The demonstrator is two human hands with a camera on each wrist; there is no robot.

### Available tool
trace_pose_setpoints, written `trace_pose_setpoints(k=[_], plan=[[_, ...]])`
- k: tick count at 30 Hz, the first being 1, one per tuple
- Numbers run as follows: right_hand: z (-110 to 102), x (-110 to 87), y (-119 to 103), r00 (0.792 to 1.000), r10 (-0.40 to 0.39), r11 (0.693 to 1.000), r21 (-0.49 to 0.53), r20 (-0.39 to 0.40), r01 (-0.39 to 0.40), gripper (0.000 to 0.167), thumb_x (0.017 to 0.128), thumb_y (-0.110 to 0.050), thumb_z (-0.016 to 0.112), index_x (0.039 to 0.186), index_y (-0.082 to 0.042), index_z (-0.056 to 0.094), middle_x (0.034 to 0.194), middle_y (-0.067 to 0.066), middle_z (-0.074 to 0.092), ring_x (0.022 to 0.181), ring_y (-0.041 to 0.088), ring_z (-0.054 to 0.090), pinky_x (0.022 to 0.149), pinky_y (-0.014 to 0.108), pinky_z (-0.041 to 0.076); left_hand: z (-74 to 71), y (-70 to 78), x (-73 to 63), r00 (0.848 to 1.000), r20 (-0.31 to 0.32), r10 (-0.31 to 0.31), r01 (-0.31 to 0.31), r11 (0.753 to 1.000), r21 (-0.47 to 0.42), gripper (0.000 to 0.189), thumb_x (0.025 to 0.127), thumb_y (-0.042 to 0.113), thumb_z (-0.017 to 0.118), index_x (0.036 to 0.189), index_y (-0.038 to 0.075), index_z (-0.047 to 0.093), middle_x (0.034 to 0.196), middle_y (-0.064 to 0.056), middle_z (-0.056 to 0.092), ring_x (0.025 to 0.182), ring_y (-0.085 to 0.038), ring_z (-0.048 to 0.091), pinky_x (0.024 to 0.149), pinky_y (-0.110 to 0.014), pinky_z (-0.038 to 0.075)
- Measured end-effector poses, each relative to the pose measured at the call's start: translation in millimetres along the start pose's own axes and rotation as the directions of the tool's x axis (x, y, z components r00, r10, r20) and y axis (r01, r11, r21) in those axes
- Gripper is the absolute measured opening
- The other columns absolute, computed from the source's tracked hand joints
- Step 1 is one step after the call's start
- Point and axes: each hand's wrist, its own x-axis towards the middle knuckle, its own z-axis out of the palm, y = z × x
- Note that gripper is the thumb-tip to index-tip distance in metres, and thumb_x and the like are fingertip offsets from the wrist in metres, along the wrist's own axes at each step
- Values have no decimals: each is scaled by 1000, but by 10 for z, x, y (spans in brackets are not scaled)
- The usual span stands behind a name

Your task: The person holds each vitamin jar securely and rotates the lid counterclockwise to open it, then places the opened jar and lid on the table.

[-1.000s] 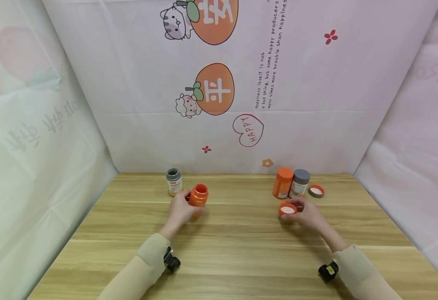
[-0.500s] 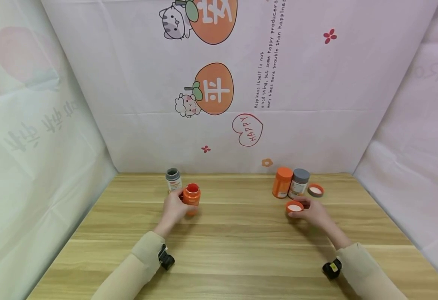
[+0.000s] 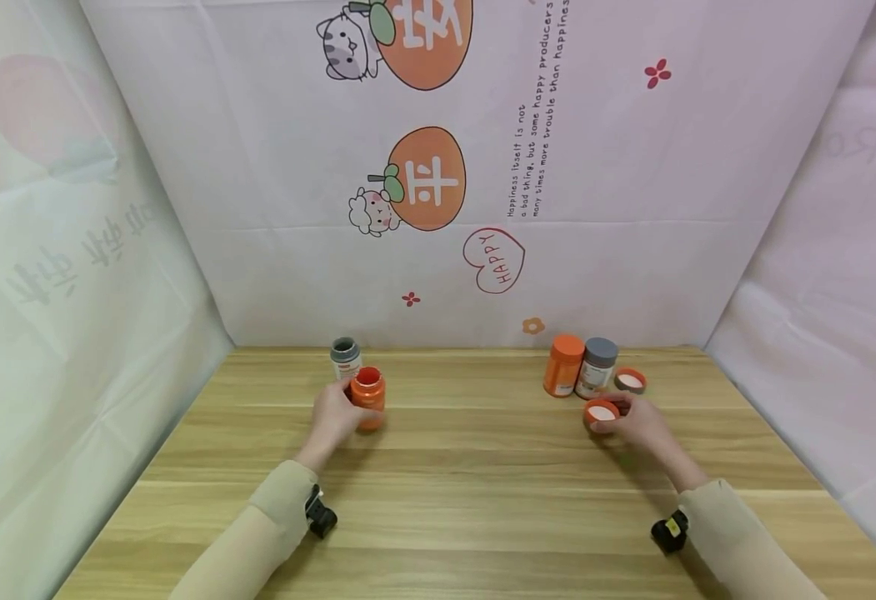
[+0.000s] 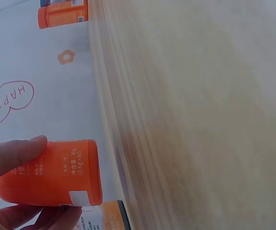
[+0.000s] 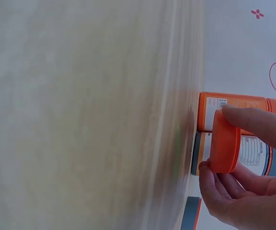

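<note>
My left hand (image 3: 336,414) grips an open-topped orange bottle (image 3: 369,402) upright, thumb on one side and fingers on the other. White print and a pale patch show on its wall in the left wrist view. Just behind it stands an uncapped grey-necked bottle (image 3: 346,357), partly hidden by the hand and the orange bottle. My right hand (image 3: 638,422) pinches an orange cap (image 5: 225,143) by its rim, with the white inside facing up. Beyond that hand, a capped orange bottle (image 3: 563,367) and a grey-capped bottle (image 3: 598,367) stand side by side.
A grey cap with an orange inner rim and white liner (image 3: 630,381) lies right of the capped bottles. The wooden table (image 3: 475,500) meets a printed white cloth backdrop (image 3: 595,250) at the back. White cloth also hangs at both sides.
My left hand has carried the open orange bottle leftward, nearer the grey-necked bottle. My right hand has moved the orange cap to the right, toward the loose grey cap.
</note>
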Motion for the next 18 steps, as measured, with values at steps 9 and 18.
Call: trace_pose_setpoints(k=[9, 18], plan=[[-87, 19, 60, 1000, 23, 999, -39, -1, -23, 67, 75, -26, 79, 127, 7, 51, 122, 32, 55, 110, 46, 52, 90, 54, 42, -61, -35, 27, 1000, -11, -28, 28, 1000, 5, 57, 60, 3, 84, 113, -1, 63, 108, -17, 68, 101, -31, 63, 92, -45, 48], [-143, 96, 163, 999, 38, 996, -84, -2, -38, 71, 75, -28, 79, 128, 8, 50, 127, 34, 50, 113, 49, 49, 92, 57, 40, -147, -113, 87, 998, -15, -58, 58, 998, 16, 53, 62, 4, 83, 110, -3, 63, 107, -19, 67, 99, -32, 63, 91, -47, 48]])
